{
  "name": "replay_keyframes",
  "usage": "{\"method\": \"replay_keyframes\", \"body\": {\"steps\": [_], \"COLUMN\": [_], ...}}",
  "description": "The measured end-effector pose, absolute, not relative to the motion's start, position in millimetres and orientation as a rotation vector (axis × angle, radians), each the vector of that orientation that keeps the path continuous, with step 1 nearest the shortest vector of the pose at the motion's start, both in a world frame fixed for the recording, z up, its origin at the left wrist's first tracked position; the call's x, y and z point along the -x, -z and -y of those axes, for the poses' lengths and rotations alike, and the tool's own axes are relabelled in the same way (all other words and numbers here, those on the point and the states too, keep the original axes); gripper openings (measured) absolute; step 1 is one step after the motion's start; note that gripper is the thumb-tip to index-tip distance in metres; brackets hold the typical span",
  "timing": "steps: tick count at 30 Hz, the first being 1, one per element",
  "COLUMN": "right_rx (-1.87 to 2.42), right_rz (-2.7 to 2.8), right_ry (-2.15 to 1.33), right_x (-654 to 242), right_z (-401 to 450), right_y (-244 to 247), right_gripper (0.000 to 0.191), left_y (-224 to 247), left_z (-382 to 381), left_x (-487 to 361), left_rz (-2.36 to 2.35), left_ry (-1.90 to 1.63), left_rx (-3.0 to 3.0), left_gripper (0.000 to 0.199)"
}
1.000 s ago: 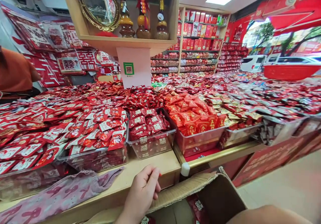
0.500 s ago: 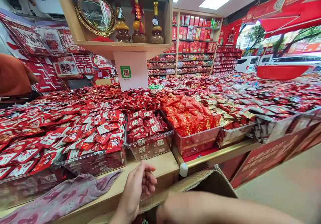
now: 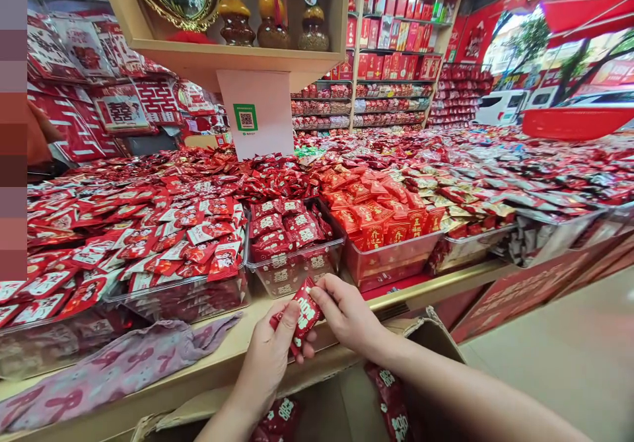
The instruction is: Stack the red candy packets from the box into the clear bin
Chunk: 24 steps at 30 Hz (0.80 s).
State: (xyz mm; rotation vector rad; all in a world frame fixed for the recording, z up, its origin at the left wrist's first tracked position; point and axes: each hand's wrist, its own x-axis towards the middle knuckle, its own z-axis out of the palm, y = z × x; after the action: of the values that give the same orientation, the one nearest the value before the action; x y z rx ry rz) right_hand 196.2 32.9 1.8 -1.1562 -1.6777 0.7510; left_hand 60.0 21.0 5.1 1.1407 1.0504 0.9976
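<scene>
A dark red packet point(image 3: 306, 311) with pale characters is held tilted between both hands, above the counter's front edge. My left hand point(image 3: 280, 343) grips its lower left side, thumb on top. The fingers of my right hand point(image 3: 344, 310) pinch its upper right corner. Below the hands, an open cardboard box point(image 3: 341, 399) holds similar dark red packets point(image 3: 393, 405). Just beyond them stands a clear bin point(image 3: 284, 273) filled with stacked packets of the same look.
A pink patterned cloth point(image 3: 123, 369) lies along the counter edge at left. Bins of red and white packets point(image 3: 188, 244) stand behind it. An orange-red packet bin point(image 3: 391, 250) is at right, and a wooden display shelf point(image 3: 238, 59) overhangs the goods.
My right hand has come up from the box to meet my left hand, and a dark red packet is now between them. The view has tilted down, showing more of the box.
</scene>
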Motion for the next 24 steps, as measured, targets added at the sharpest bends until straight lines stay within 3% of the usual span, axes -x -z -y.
{"method": "replay_keyframes", "body": {"steps": [5, 14, 24], "right_rx": [1.126, 1.108, 0.977], "right_rz": [1.475, 1.581, 1.234], "right_ry": [-1.227, -0.825, -1.269], "right_x": [-195.5, -201.6, -196.6], "right_z": [-31.1, -35.4, -34.5], "right_y": [3.9, 0.9, -3.0], "right_gripper": [0.029, 0.029, 0.031], "left_y": [-5.0, -6.3, -6.1], "left_z": [-20.2, -18.4, -18.5], "left_x": [-60.7, -58.6, -61.9], "left_rz": [-1.012, -0.983, -1.043], "left_ry": [-1.005, -1.044, -1.129], "left_rx": [-1.182, -1.189, -1.181], "left_gripper": [0.036, 0.034, 0.035]}}
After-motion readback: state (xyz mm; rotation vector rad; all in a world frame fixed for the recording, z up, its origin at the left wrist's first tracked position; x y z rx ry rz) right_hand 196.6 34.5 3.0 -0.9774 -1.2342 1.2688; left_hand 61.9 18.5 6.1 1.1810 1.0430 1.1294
